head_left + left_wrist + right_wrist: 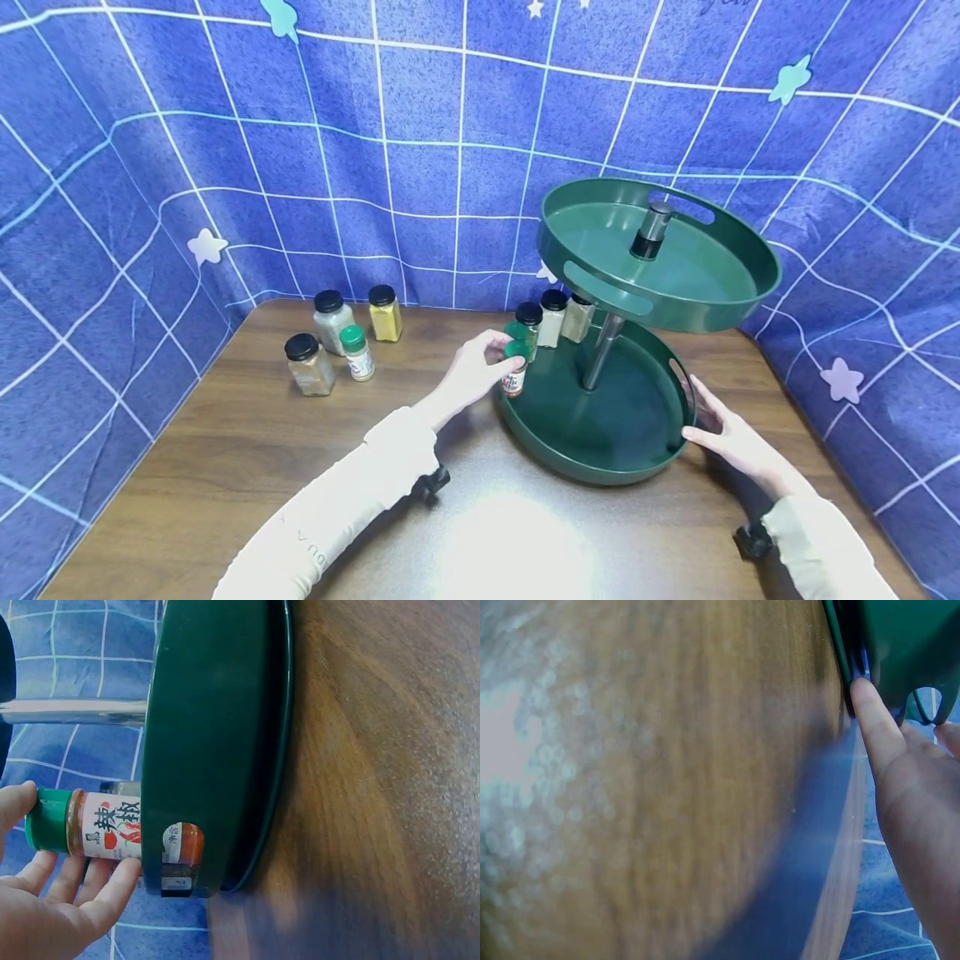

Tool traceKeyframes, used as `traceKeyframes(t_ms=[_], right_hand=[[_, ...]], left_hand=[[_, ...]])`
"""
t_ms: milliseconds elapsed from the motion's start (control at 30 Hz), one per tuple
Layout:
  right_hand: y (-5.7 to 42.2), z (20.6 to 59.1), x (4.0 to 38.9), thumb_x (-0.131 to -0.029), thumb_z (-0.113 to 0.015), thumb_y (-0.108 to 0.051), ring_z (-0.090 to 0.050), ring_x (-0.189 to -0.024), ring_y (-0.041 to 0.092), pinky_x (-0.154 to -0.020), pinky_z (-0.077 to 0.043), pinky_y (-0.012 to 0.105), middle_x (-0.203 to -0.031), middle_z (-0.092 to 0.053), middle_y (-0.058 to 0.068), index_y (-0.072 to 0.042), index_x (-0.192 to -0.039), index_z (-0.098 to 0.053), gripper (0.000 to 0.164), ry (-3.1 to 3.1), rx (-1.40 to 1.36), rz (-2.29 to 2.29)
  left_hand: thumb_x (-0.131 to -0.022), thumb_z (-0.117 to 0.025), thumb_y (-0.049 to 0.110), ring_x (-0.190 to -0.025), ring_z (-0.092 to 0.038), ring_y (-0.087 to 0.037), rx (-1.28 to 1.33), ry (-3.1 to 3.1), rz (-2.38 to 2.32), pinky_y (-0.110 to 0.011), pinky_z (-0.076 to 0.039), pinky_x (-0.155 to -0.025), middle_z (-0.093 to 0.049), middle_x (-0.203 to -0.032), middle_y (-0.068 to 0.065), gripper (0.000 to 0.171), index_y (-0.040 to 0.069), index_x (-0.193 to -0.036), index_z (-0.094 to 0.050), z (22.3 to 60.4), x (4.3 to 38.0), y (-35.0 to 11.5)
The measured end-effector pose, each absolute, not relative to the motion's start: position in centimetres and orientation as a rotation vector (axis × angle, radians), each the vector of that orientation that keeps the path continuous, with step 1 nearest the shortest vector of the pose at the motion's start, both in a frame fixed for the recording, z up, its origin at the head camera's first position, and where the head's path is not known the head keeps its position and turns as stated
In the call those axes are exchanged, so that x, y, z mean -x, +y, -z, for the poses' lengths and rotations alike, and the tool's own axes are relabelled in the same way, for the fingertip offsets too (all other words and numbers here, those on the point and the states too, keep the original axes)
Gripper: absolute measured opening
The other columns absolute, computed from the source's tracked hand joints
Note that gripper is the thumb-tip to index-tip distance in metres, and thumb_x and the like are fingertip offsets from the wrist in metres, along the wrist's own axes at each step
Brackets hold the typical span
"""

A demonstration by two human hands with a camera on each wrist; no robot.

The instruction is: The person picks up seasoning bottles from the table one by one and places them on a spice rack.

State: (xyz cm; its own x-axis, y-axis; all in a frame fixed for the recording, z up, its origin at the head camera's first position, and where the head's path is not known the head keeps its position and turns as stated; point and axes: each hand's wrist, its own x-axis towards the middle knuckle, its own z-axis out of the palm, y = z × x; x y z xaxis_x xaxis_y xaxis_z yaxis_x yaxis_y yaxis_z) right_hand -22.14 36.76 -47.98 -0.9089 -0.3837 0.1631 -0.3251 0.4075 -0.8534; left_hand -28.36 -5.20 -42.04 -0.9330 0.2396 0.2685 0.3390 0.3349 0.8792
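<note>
My left hand (480,367) holds a spice jar (105,825) with a green lid and a chili picture on its label. In the left wrist view, the thumb is on the lid and the fingers lie along the jar, whose base is inside the lower tray's wall. That green lower tray (622,450) belongs to a two-tier stand. My right hand (738,442) touches the tray's right side near its handle slot, thumb and fingers spread. Along the tray's back left stand a white-filled jar (552,321) and other black-lidded jars, partly hidden.
The upper tray (705,283) overhangs the lower one on a metal post (602,354). To the left on the wooden table (247,467) stand a yellow jar (386,317), a green-lidded jar (357,357), a brown jar (310,368) and a whitish jar (332,321). Blue cloth hangs behind.
</note>
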Motion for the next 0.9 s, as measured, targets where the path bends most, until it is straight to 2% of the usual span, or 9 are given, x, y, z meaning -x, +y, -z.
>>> traceKeyframes(t_ms=[300,667,900], right_hand=[[36.88,48.2,22.34,-0.093,-0.057,-0.004,-0.032,-0.122,-0.016,-0.093,-0.029,0.0,-0.148,-0.015,0.036,-0.007,-0.151,-0.007,0.077,2.606,0.633,1.527],[36.86,48.18,22.26,-0.092,-0.057,-0.004,-0.032,-0.124,-0.015,-0.094,-0.027,0.0,-0.15,-0.016,0.032,-0.008,-0.152,-0.008,0.077,2.601,0.648,1.541],[36.98,48.32,22.45,-0.092,-0.057,-0.003,-0.032,-0.124,-0.016,-0.094,-0.028,0.0,-0.148,-0.014,0.035,-0.007,-0.151,-0.006,0.078,2.581,0.644,1.553]], left_hand=[[-0.082,-0.073,0.022,-0.094,-0.067,-0.022,0.517,-2.53,1.616,-0.036,-0.051,-0.088,-0.068,-0.103,-0.009,0.031,0.006,-0.107,-0.062,42.45,28.55,-5.37],[-0.082,-0.073,0.024,-0.094,-0.066,-0.021,0.494,-2.581,1.591,-0.036,-0.051,-0.087,-0.069,-0.102,-0.008,0.032,0.007,-0.106,-0.062,42.57,28.65,-5.48],[-0.081,-0.074,0.024,-0.093,-0.067,-0.02,0.495,-2.565,1.633,-0.034,-0.051,-0.086,-0.069,-0.103,-0.008,0.033,0.007,-0.108,-0.063,42.45,28.75,-5.7]])
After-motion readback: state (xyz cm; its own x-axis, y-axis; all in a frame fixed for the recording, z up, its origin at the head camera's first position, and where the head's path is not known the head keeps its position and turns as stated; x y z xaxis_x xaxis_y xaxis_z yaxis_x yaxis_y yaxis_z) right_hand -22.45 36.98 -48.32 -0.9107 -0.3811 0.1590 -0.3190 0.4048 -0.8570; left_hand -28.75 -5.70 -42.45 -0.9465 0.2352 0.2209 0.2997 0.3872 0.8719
